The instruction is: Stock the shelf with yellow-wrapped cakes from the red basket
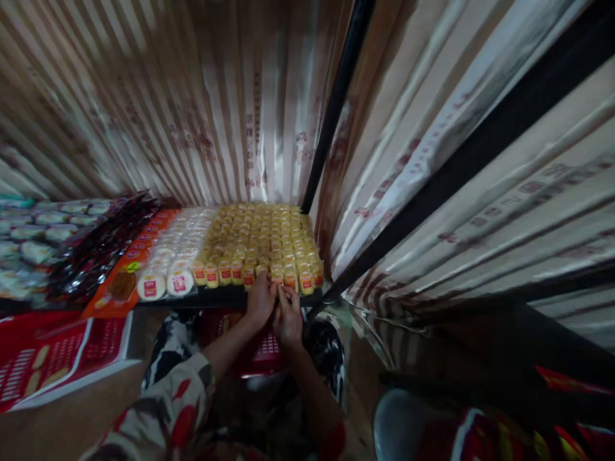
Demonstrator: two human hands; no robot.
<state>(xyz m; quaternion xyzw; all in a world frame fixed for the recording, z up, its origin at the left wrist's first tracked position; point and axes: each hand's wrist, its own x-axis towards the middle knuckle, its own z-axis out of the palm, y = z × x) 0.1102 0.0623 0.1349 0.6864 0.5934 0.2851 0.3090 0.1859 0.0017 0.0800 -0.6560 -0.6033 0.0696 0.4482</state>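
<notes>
Both of my hands meet at the front edge of a dark shelf point(225, 298) packed with several rows of small yellow wrapped snack packs point(262, 240). My left hand point(261, 299) has its fingers curled at the front row of yellow packs. My right hand point(288, 315) sits just beside it, fingers bent and pinched near the same spot. What the fingers grip is too small and dark to make out. A red basket point(262, 355) lies below my hands, over my lap.
White round packs with red labels point(168, 275) sit left of the yellow ones, then orange packs point(139, 256) and dark wrapped goods point(103, 246). A red carton point(52, 362) lies at lower left. Striped plastic sheeting and a black pole point(336, 102) close in behind and to the right.
</notes>
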